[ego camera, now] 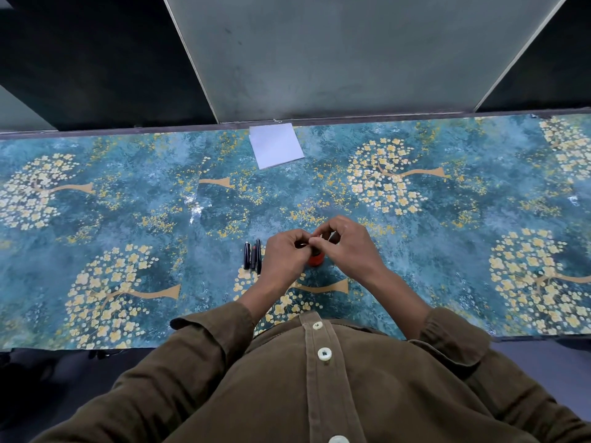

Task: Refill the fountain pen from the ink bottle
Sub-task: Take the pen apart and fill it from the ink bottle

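From the head view, both hands meet near the middle of the desk (pixel 128 219), directly over a small orange ink bottle (pixel 316 259). The left hand (pixel 285 254) has its fingers curled in toward the bottle's dark neck. The right hand (pixel 343 243) is curled too and pinches something small and thin just above the bottle's mouth. That is probably the pen's front section or its filler, but it is too hidden to name. The two hands touch at the fingertips, so they are together and each is closed on a small part.

The ink bottle stands upright under the fingers, with only its lower orange body showing between the wrists. Just left of the left hand lie three dark pen parts (pixel 252 255), side by side. Their long axes run away from the person, and one shows a reddish band. They look like a cap, a barrel and another pen or sleeve. The left hand is the nearer one to them.

My guess is that filling is in hand, with the nib end held vertically over the bottle's mouth. A folded white paper (pixel 275 145) lies well apart at the far edge of the desk.
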Demonstrator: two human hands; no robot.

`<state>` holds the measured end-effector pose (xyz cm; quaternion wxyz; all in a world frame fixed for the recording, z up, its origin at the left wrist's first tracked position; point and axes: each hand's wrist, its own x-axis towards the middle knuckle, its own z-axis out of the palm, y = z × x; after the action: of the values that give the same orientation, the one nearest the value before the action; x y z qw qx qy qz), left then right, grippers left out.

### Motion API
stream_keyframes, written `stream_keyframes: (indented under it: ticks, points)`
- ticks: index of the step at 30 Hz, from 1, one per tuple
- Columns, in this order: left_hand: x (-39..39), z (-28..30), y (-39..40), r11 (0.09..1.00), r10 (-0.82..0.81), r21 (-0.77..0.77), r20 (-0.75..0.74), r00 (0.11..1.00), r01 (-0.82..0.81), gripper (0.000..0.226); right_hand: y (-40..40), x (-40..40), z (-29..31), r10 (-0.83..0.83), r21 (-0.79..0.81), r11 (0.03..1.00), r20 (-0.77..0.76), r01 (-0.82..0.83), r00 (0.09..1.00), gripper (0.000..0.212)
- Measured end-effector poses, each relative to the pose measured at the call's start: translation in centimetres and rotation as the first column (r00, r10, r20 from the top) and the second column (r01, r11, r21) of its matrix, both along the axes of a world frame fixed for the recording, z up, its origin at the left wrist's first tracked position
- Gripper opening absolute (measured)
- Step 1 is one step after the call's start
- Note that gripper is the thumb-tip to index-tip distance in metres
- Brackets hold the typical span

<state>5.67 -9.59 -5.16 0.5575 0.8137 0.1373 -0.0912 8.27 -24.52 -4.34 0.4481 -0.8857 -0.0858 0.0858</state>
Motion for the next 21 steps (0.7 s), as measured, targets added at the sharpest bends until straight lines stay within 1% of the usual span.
stream_keyframes:
  ticks: [3,5,8,11,14,17,21]
  points:
    - [0.05,-0.14,0.02,1.0,-0.003,0.016,0.007,1.0,0.002,0.012,-0.33,-0.01,-0.13,0.055,0.019,0.998,-0.006,-0.055,0.998,0.011]
    - [0.06,-0.27,0.04,1.0,-0.007,0.023,0.005,1.0,0.007,0.006,-0.41,0.01,-0.16,0.058,-0.002,0.998,-0.006,-0.058,0.998,0.009]
    - [0.07,-0.34,0.01,0.999,-0.007,0.037,0.004,1.0,0.007,0.009,-0.19,-0.01,0.0,0.016,-0.034,0.999,0.007,-0.016,1.0,0.008]
    - [0.02,-0.2,-0.01,0.999,-0.009,0.041,0.003,1.0,0.009,0.014,0.06,-0.06,0.1,-0.017,-0.048,0.999,0.009,0.018,1.0,0.014]
    - [-0.02,-0.1,-0.01,1.0,-0.009,0.03,0.006,1.0,0.008,0.015,-0.16,-0.02,0.06,0.003,-0.026,1.0,0.003,-0.003,1.0,0.01]
    - [0.02,-0.35,0.02,0.999,-0.004,0.035,0.004,1.0,0.004,0.009,-0.45,-0.06,0.02,0.048,0.011,0.999,-0.011,-0.048,0.999,0.011]
    - [-0.03,-0.45,0.05,0.999,-0.01,0.041,0.005,1.0,0.01,0.008,-0.39,-0.08,-0.06,0.042,-0.017,0.999,0.003,-0.042,0.999,0.006]
